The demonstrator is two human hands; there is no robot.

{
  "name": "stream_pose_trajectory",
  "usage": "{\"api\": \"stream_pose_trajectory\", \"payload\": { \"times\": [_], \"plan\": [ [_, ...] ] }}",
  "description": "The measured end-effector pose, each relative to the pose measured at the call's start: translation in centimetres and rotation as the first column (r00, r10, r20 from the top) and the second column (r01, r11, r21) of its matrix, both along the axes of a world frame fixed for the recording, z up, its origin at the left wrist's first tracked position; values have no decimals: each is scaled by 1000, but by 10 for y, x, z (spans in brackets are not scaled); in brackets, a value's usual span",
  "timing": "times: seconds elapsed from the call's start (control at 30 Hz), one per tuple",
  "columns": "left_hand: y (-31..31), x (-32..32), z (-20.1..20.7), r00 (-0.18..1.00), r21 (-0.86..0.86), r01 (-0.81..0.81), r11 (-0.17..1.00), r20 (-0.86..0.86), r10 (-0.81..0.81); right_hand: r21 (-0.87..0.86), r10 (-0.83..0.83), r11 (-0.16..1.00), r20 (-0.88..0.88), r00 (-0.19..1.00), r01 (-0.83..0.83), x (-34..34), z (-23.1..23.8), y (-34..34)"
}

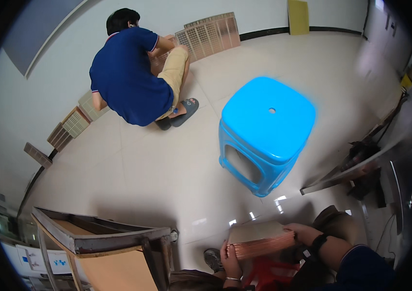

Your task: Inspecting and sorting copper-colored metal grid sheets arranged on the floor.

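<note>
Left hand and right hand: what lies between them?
In the head view, a stack of copper-coloured sheets lies between the left hand and the right hand, each holding one end.

We wear a pale bracelet [233,279] behind our left hand [230,263]. Behind our right hand [300,233] sit a black band [319,241] and navy sleeve [365,266].

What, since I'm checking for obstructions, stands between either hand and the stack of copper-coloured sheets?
Nothing visible: the left hand holds the stack at its left end, the right hand at its right. The blue stool stands beyond the stack, not between.
</note>
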State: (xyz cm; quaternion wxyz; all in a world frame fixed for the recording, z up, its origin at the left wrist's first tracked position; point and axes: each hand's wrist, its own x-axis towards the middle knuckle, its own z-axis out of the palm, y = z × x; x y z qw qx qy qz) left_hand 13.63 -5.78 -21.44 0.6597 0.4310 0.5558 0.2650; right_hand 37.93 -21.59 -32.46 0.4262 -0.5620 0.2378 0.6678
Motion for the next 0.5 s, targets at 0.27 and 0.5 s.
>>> {"api": "stream_pose_trajectory", "payload": {
  "times": [0.27, 0.5],
  "plan": [
    [3, 3, 5, 997, 155, -50, 987, 68, 40, -136, 284, 955, 149, 947, -265, 14, 20, 18],
    [-1, -7, -10, 996, 197, -89, 976, 47, 82, -149, 460, 854, 664, 590, -498, 58, 124, 95]
  ]
}}
